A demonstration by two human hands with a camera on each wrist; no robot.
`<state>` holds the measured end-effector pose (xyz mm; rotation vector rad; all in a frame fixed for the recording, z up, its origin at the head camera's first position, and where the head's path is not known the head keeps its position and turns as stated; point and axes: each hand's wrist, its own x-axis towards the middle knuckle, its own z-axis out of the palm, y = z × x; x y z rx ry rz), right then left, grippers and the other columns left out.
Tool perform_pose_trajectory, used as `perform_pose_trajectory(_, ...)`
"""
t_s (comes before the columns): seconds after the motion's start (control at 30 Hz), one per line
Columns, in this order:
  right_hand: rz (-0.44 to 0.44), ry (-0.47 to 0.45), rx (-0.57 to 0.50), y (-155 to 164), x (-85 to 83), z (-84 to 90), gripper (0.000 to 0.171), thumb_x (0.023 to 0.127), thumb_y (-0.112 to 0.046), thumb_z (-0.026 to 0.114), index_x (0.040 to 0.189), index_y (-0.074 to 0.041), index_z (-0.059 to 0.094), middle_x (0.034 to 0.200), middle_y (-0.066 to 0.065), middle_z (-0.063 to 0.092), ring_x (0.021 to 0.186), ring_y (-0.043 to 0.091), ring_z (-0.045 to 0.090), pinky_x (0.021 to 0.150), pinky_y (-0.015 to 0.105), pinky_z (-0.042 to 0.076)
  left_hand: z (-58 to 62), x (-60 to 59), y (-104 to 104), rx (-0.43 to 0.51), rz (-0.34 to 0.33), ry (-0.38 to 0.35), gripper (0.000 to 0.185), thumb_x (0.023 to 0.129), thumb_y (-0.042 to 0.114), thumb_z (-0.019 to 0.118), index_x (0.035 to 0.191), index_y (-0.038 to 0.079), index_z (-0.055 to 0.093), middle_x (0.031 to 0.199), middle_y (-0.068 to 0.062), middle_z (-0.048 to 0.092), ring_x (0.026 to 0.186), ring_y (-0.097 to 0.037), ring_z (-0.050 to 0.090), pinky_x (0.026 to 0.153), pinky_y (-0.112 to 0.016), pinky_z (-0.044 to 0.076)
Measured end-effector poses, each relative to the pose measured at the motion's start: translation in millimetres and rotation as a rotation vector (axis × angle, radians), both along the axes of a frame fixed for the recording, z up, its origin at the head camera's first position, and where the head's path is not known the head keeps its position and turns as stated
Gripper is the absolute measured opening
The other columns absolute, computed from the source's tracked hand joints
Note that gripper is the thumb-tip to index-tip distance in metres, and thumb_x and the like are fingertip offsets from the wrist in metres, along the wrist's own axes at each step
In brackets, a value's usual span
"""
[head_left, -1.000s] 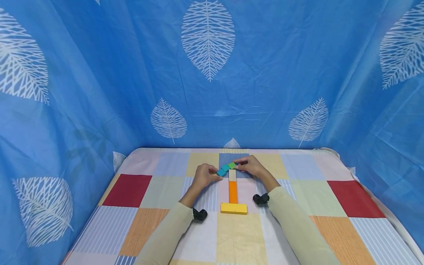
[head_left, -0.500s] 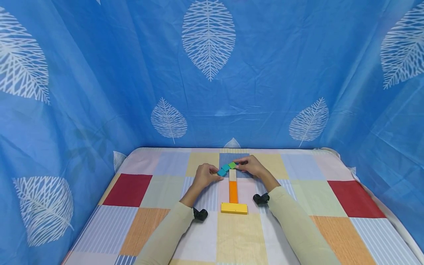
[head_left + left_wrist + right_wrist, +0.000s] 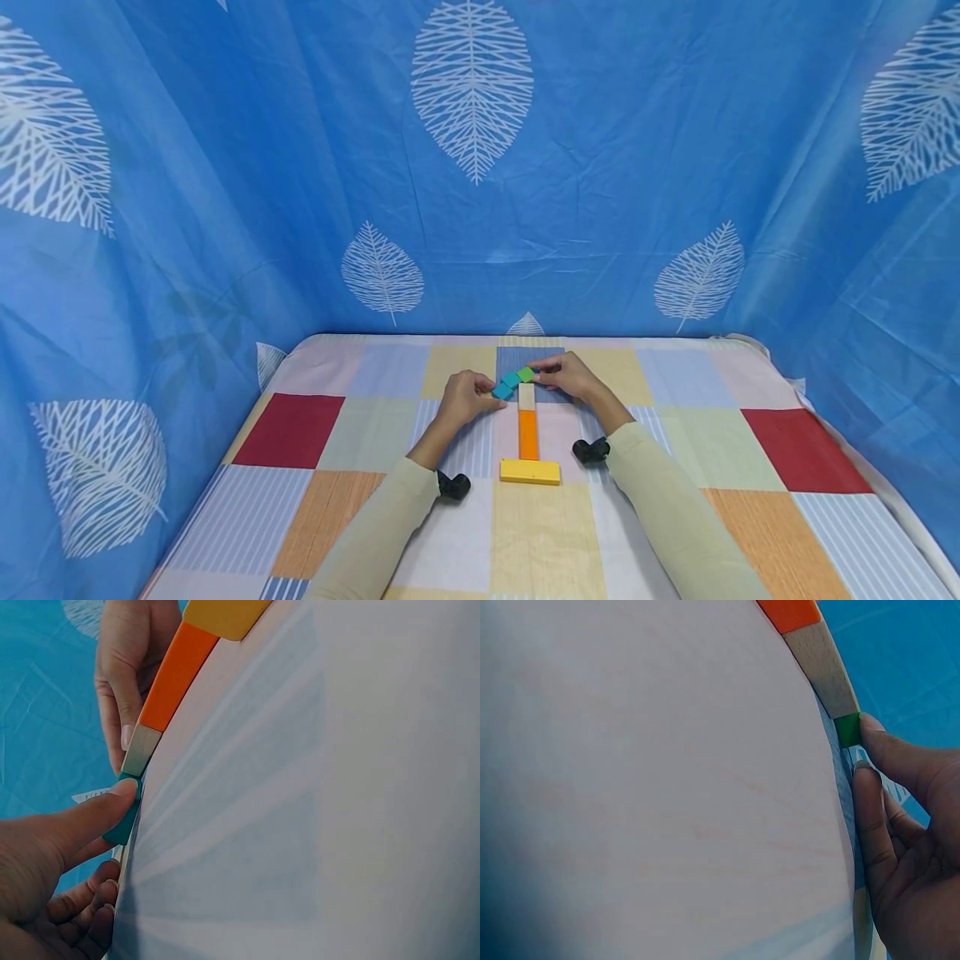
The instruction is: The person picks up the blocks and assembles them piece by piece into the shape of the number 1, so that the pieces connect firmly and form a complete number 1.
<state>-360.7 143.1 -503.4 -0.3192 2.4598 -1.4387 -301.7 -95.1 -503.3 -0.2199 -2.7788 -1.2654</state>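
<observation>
On a patchwork-covered bed [image 3: 787,467] walled in by blue leaf-print curtains [image 3: 225,208], a person in pale long sleeves works a short diagonal row of small blocks with both hands. At the row's near-left end, the left hand [image 3: 463,398] has its thumb pressed flat against the side of the teal blocks [image 3: 506,385], its other fingers curled loosely beneath; the left wrist view shows the thumb tip touching the teal edge, while whether any finger closes on the far side cannot be told. At the row's far-right end, the right hand [image 3: 567,376] sets a fingertip against the green block [image 3: 526,374], a contact seen plainly in the right wrist view, with the remaining fingers lightly bent alongside and gripping nothing visible. The teal and green blocks lie touching one another, slanting up toward the right across a dark blue square of the quilt. Just below the green block a plain wooden block [image 3: 527,397] lies end to end with a long orange block [image 3: 528,434], forming a straight stem that runs toward the person. At the stem's near end a yellow block [image 3: 530,472] lies crosswise. Black wrist-worn cameras [image 3: 452,485] show at both cuffs, resting close to the quilt.
</observation>
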Motion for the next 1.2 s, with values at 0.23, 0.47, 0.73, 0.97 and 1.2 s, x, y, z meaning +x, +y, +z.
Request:
perform_pose_trajectory(0.23,0.000,0.003,0.006,0.3,-0.6,-1.9,0.028,0.096,-0.012,0.070,0.124,-0.007,0.073,0.102,0.010,0.068,0.084,0.019,0.062,0.076,0.028,0.057,0.5,0.8,0.6,0.003,-0.009,-0.003,0.030,0.073,0.021,0.093,0.094,0.005,0.080,0.086,-0.003,0.073,0.073,-0.014,0.056,0.066,-0.027,0.050)
perform_pose_trajectory(0.47,0.005,0.008,-0.004,0.6,-1.1,-3.2,0.029,0.096,-0.011,0.071,0.124,-0.006,0.073,0.098,0.009,0.067,0.081,0.019,0.061,0.074,0.027,0.056,-0.3,0.9,0.8,-0.019,-0.017,-0.001,0.030,0.074,0.024,0.093,0.095,0.006,0.081,0.085,-0.002,0.072,0.073,-0.014,0.056,0.067,-0.028,0.050)
perform_pose_trajectory(0.73,-0.006,0.000,0.001,-0.1,-1.7,-2.9,0.029,0.096,-0.012,0.071,0.124,-0.007,0.074,0.094,0.008,0.064,0.080,0.019,0.061,0.073,0.027,0.056,-1.1,0.1,0.0,-0.017,-0.021,0.004,0.030,0.074,0.024,0.093,0.095,0.006,0.080,0.087,-0.003,0.073,0.074,-0.014,0.057,0.068,-0.029,0.051)
perform_pose_trajectory(0.97,-0.004,0.000,0.000,-0.5,-1.3,-2.7,0.030,0.096,-0.012,0.071,0.125,-0.006,0.073,0.093,0.008,0.064,0.081,0.018,0.061,0.074,0.027,0.057,-0.5,0.5,0.4,-0.006,-0.018,-0.001,0.031,0.073,0.023,0.093,0.095,0.006,0.080,0.086,-0.003,0.072,0.074,-0.014,0.055,0.067,-0.028,0.050)
perform_pose_trajectory(1.2,-0.001,-0.001,-0.007,-0.5,-1.1,-2.7,0.030,0.096,-0.012,0.071,0.125,-0.006,0.073,0.093,0.008,0.064,0.081,0.018,0.062,0.073,0.028,0.057,-1.9,0.7,-0.7,-0.004,-0.028,0.024,0.028,0.075,0.022,0.093,0.093,0.005,0.080,0.085,-0.003,0.073,0.072,-0.013,0.056,0.065,-0.027,0.050)
